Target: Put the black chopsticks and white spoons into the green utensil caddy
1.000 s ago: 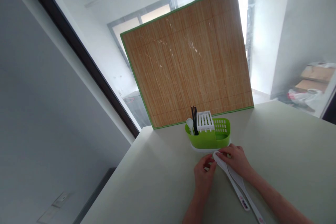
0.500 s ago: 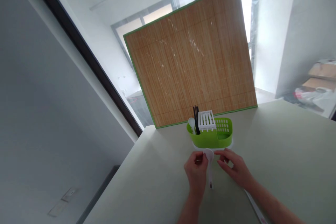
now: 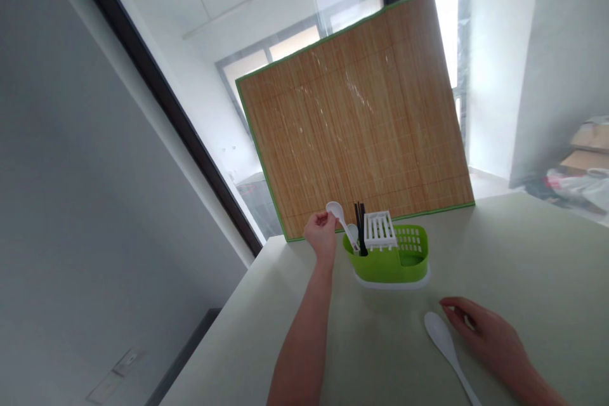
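My left hand (image 3: 321, 235) pinches a white spoon (image 3: 343, 223) near its bowl; the handle points down into the left end of a green caddy (image 3: 387, 268). Another white spoon and black chopsticks (image 3: 360, 228) stand in that same end. A white slatted rack (image 3: 379, 229) sits over the caddy's middle. Lower right, my right hand (image 3: 483, 333) is beside a larger white spoon (image 3: 442, 339) lying on the table; its thumb and fingertips are close together, with nothing visible between them.
The caddy stands on the pale table (image 3: 266, 304). Behind it a bamboo mat (image 3: 356, 120) with green edging leans upright before a glass pane. Boxes and plastic bags (image 3: 580, 184) lie beyond the table at the right.
My left hand has carried the spoon up and left to the caddy's left end. My right hand has moved down and right, near the lying spoon, whose bowl now shows.
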Demonstrator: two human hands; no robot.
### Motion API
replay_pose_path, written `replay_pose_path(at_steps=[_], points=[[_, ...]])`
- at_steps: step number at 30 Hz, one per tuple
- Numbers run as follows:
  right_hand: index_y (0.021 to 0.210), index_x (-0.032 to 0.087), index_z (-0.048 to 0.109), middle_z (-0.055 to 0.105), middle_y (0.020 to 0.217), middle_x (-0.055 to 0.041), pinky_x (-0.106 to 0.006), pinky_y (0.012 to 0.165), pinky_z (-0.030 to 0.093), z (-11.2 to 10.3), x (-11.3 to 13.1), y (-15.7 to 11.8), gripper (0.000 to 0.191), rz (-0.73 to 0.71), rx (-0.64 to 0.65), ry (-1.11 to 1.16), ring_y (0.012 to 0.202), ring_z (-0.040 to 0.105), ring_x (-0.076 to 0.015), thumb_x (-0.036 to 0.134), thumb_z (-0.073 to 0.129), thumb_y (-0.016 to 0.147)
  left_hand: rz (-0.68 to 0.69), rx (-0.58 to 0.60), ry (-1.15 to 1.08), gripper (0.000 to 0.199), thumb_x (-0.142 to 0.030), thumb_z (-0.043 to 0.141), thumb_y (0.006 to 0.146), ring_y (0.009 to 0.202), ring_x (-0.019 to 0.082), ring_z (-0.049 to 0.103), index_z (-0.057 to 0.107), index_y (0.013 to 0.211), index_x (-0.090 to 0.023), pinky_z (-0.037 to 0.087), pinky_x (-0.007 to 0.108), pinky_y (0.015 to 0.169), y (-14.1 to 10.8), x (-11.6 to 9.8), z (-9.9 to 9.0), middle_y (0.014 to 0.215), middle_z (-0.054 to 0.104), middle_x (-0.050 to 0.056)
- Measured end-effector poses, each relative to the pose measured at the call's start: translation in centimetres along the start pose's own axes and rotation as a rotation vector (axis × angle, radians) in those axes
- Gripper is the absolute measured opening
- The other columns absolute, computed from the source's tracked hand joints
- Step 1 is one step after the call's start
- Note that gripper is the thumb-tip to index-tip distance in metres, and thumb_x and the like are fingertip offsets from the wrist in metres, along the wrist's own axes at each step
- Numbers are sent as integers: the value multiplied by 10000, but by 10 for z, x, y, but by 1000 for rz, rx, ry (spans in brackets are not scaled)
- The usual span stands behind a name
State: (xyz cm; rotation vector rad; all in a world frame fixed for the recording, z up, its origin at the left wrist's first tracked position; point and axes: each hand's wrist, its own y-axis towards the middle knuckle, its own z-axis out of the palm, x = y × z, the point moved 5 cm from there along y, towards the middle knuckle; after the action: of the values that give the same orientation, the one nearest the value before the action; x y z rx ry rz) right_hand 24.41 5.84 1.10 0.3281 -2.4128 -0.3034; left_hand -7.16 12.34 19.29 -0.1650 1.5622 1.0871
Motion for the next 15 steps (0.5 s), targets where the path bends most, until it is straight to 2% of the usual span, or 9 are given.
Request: replay_pose_path(at_steps=[6,11,15], points=[[975,332,632,679,797,31,-259,609,447,5,0,0,286,-14,-5,-27,682,634,-159,456,411,842,-12,60,253,217,-329,553,732,640,140,656,622,767,-125,510,255,634,-2,40,16,692,669,48],[1039,317,610,655,737,34,-275,580,428,11,-3,1,338,33,59,-75,636,627,-161,497,406,838,-78,103,410,193,-333,593,698,671,160,643,657,732,-153,485,273,660,-19,62,11,702,678,46],[1050,306,613,669,762,17,-291,607,432,14,-3,2,368,58,114,-89,693,641,-181,515,387,848,-150,102,570,178,-350,614,677,709,205,632,678,719,-189,465,324,686,-28,69,6,706,673,54]])
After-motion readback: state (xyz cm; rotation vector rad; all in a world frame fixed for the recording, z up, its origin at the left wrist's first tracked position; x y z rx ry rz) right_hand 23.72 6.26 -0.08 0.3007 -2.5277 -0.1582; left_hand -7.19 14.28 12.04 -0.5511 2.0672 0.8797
